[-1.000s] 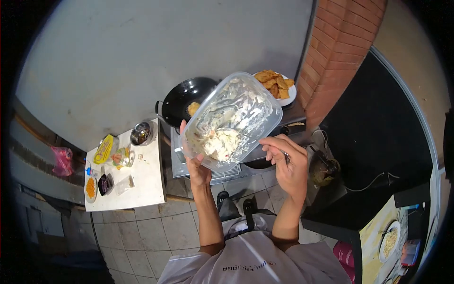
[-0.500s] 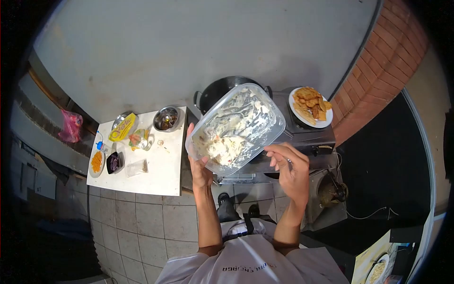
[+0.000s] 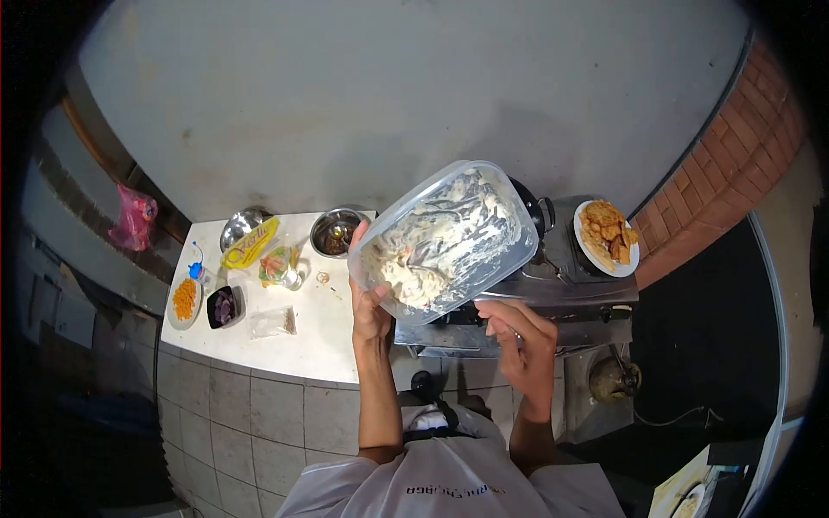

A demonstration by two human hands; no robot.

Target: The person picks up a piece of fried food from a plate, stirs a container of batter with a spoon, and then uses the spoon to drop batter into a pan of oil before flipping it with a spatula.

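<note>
A clear rectangular plastic container (image 3: 509,261) is tilted in front of me, its inside smeared with a thick, creamy white mixture (image 3: 413,283) that gathers at the lower left corner. My left hand (image 3: 371,315) grips its left side, thumb over the rim and fingers behind the wall. At the lower right edge, my right hand (image 3: 522,341) is closed in a pinch on what looks like a spoon, whose other end is in the mixture and hard to make out. Behind the container is a dark wok (image 3: 542,211), mostly hidden.
On the right, a stove (image 3: 596,298) carries a white plate (image 3: 635,261) of fried pieces. The white table (image 3: 332,332) at left holds metal bowls (image 3: 337,231), a yellow packet (image 3: 250,244), a plate of orange shreds (image 3: 184,300) and a black bowl (image 3: 223,307). A brick pillar (image 3: 708,155) rises at right.
The view has shifted, so table and stove appear farther right and lower. The container now covers more of the wok. Both hands keep their hold, with the right hand slightly lower.
</note>
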